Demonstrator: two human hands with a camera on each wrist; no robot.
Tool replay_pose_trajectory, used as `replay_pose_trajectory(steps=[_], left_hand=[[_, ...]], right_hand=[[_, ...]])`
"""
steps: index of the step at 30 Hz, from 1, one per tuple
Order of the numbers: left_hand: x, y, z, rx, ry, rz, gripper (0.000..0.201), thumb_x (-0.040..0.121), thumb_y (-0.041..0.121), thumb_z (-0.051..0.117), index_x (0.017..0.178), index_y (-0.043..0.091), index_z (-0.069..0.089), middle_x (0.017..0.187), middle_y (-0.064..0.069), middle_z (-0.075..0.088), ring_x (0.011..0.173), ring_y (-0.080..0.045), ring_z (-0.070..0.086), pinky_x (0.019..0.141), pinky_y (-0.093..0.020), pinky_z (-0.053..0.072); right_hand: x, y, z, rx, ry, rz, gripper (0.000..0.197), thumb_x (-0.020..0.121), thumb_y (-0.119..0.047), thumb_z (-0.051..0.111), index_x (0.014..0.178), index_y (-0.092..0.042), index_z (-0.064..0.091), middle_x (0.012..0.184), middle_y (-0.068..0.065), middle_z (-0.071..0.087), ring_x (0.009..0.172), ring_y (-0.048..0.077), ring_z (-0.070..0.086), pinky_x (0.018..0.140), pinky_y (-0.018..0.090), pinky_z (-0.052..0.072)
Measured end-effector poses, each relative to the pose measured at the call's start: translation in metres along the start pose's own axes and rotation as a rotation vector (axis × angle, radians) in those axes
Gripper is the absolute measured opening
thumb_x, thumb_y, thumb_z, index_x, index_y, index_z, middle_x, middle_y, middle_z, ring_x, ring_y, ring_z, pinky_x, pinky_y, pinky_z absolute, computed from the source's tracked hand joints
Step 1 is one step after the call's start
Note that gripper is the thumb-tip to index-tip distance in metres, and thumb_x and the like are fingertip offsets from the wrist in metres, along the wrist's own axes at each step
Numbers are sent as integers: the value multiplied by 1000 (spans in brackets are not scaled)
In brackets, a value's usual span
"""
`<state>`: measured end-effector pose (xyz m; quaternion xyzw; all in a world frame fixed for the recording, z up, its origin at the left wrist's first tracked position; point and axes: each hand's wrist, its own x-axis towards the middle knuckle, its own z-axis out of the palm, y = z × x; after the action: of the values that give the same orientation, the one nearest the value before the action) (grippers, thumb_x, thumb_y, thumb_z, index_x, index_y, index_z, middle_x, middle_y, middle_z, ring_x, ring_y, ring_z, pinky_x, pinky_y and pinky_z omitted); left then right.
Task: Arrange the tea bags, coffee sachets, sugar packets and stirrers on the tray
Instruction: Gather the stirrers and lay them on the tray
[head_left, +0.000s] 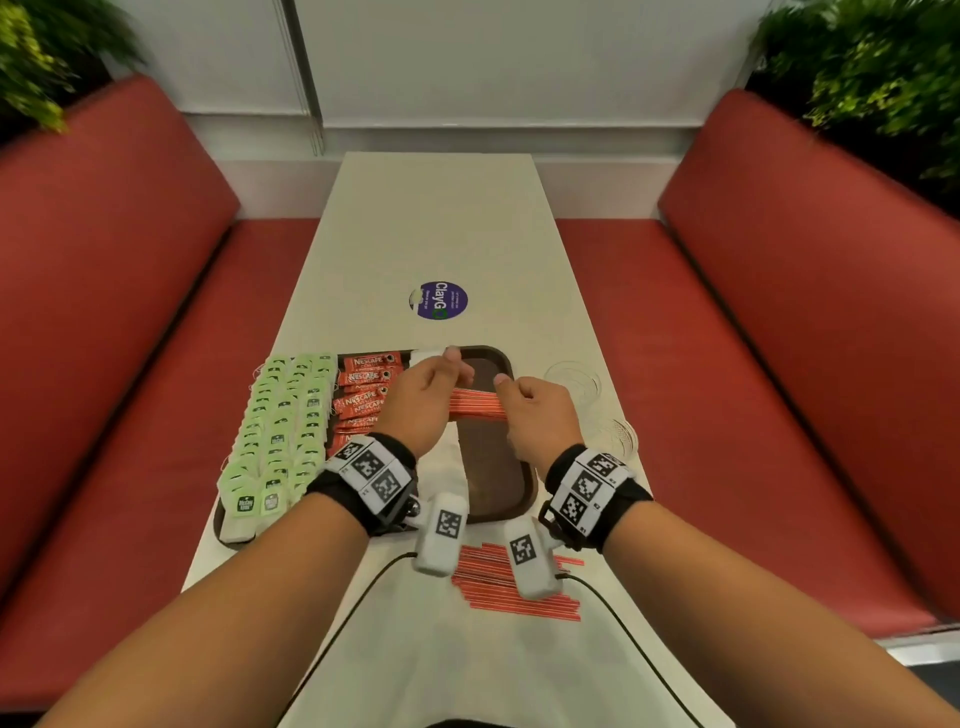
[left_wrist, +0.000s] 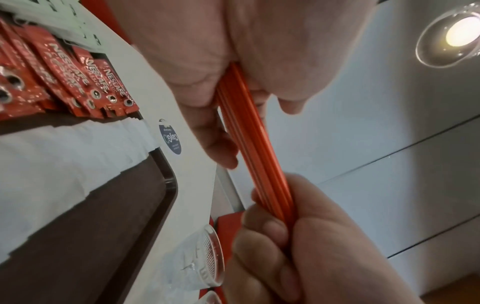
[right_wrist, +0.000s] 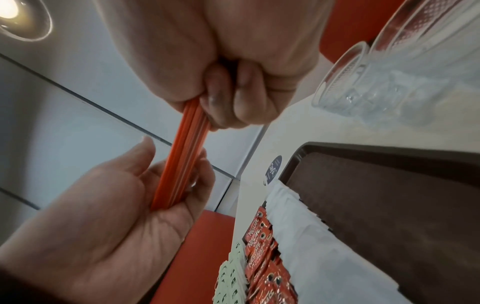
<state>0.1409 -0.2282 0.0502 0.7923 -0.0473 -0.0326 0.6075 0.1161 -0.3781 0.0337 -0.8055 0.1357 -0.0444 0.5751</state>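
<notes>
Both hands hold one bundle of orange stirrers level above the brown tray. My left hand grips its left end and my right hand grips its right end, fingers curled round it. The wrist views show the same stirrers pinched between both hands. On the tray lie rows of green tea bags, red coffee sachets and white sugar packets. The tray's right part is bare. More stirrers lie loose on the table near me.
Two clear plastic cups stand on the white table right of the tray. A round blue sticker lies beyond the tray. Red bench seats flank the table on both sides.
</notes>
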Motion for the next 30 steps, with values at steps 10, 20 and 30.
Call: replay_pose_trajectory(steps=[10,20,30], left_hand=[[12,-8,-21,799,-485,217,74,79,86,37,90,22,73,77,0,65,72,-16,60,68,-37,49],[34,-23,-5,916,-887,40,34,90,51,64,85,17,65,74,2,66,61,-7,61,57,-18,45],[81,-38,7,944,-666,-106,32,89,43,64,80,12,63,73,-4,64,61,-16,61,56,-27,48]], right_hand=[[19,7,-8,-237,-213,-115,42,95,-27,61,55,-18,54,57,2,53,58,16,48,58,30,39],[26,23,1,-333,-390,-134,37,98,-41,56,67,-22,58,62,-7,56,58,7,49,60,28,44],[33,35,-11,-817,-369,194,39,105,-35,39,99,-5,63,99,15,70,87,30,70,80,39,59]])
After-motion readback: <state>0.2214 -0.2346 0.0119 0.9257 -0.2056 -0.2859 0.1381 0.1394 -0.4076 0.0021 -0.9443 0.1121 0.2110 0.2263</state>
